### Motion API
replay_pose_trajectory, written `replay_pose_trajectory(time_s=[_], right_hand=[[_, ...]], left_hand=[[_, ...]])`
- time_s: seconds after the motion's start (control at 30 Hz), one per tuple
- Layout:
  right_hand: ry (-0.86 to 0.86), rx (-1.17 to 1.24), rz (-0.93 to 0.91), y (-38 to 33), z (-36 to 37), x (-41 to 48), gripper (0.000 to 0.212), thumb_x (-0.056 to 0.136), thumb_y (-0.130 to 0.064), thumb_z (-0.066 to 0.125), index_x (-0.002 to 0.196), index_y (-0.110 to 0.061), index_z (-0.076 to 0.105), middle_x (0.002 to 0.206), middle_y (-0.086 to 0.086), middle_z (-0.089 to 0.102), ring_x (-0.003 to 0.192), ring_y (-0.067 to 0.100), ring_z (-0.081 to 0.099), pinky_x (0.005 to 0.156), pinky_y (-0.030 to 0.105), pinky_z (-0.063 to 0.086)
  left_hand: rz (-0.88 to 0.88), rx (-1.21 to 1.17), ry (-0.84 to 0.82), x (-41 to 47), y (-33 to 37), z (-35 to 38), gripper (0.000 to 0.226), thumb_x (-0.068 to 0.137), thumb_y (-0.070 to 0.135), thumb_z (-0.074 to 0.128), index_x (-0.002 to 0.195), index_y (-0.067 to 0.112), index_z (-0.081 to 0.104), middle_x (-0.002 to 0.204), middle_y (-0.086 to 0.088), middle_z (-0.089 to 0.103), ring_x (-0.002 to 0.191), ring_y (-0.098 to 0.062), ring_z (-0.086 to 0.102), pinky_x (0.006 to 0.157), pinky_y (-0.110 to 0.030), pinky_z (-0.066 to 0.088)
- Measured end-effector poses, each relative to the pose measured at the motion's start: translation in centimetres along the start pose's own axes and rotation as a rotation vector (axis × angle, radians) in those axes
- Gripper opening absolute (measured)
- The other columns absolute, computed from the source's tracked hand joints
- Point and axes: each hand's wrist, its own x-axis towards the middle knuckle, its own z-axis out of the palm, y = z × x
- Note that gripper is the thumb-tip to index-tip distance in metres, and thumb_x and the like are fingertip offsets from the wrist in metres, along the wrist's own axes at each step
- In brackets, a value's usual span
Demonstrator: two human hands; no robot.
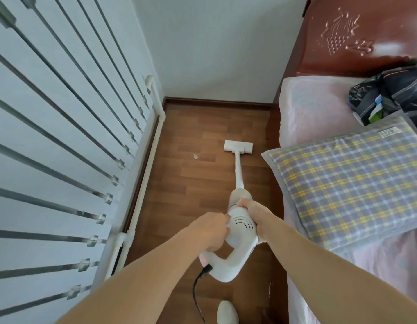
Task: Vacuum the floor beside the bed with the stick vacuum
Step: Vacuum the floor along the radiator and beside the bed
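Observation:
A white stick vacuum [240,224] stands on the brown wooden floor [191,183] between a radiator and the bed [319,118]. Its flat floor head [238,146] lies on the boards near the far wall, close to the bed's side. My left hand [212,226] grips the vacuum's motor body from the left. My right hand [254,212] grips the body from the right, fingers curled over its top. A red light glows on the handle's end, where a black cord [198,288] plugs in. A small white scrap [195,156] lies left of the floor head.
A white radiator [62,136] with pipes [153,127] lines the left wall. The bed has a dark carved headboard [343,38], a plaid pillow [350,178] and a dark bag [390,94]. A white slipper [227,311] shows at the bottom. The floor strip is narrow.

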Motion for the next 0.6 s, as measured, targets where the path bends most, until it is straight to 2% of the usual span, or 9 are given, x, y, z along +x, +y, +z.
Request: replay_pose_trajectory(time_s=[0.07,0.13,0.27,0.4,0.47,0.6], right_hand=[[0.011,0.000,0.014,1.5,0.4,-0.8,0.048,0.082,-0.044,0.072,0.119,-0.015,0.062,0.112,0.019,0.077,0.096,0.036,0.077,0.088,0.059,0.060],[0.011,0.010,0.032,3.3,0.8,-1.8,0.048,0.082,-0.043,0.072,0.121,-0.017,0.060,0.110,0.019,0.077,0.091,0.036,0.078,0.084,0.059,0.061],[0.009,0.043,0.059,6.6,2.0,-4.6,0.044,0.084,-0.038,0.071,0.122,-0.018,0.060,0.111,0.020,0.076,0.074,0.035,0.074,0.072,0.051,0.064],[-0.007,0.043,0.071,7.7,3.1,-6.7,0.044,0.082,-0.039,0.072,0.120,-0.019,0.061,0.108,0.019,0.077,0.078,0.036,0.075,0.084,0.061,0.060],[-0.016,0.038,0.059,7.1,3.5,-7.1,0.045,0.083,-0.040,0.071,0.120,-0.016,0.063,0.106,0.018,0.077,0.080,0.037,0.073,0.090,0.061,0.057],[-0.015,0.044,0.041,5.6,3.8,-6.4,0.045,0.084,-0.040,0.071,0.120,-0.015,0.064,0.113,0.019,0.077,0.084,0.037,0.073,0.095,0.060,0.055]], left_hand=[[0.003,-0.021,-0.009,-1.4,-0.3,1.1,0.047,0.104,0.026,0.034,0.150,0.020,0.028,0.133,-0.008,0.053,0.109,-0.021,0.057,0.089,-0.032,0.049],[0.012,-0.028,-0.024,-3.0,-0.6,2.1,0.048,0.103,0.026,0.035,0.150,0.020,0.028,0.133,-0.008,0.053,0.111,-0.022,0.058,0.094,-0.034,0.051],[0.018,-0.018,-0.027,-6.6,-1.1,3.7,0.041,0.102,0.026,0.035,0.142,0.016,0.039,0.129,-0.010,0.055,0.110,-0.026,0.058,0.087,-0.037,0.048],[0.023,0.012,-0.048,-8.6,-1.9,3.7,0.040,0.103,0.026,0.035,0.140,0.014,0.042,0.132,-0.011,0.054,0.112,-0.027,0.058,0.087,-0.036,0.048],[0.027,0.038,-0.038,-8.8,-2.3,3.2,0.040,0.103,0.026,0.035,0.141,0.014,0.042,0.133,-0.011,0.054,0.106,-0.025,0.059,0.083,-0.035,0.048],[0.031,0.054,-0.015,-7.5,-2.5,2.4,0.042,0.103,0.026,0.033,0.143,0.015,0.040,0.133,-0.011,0.053,0.110,-0.027,0.058,0.084,-0.035,0.047]])
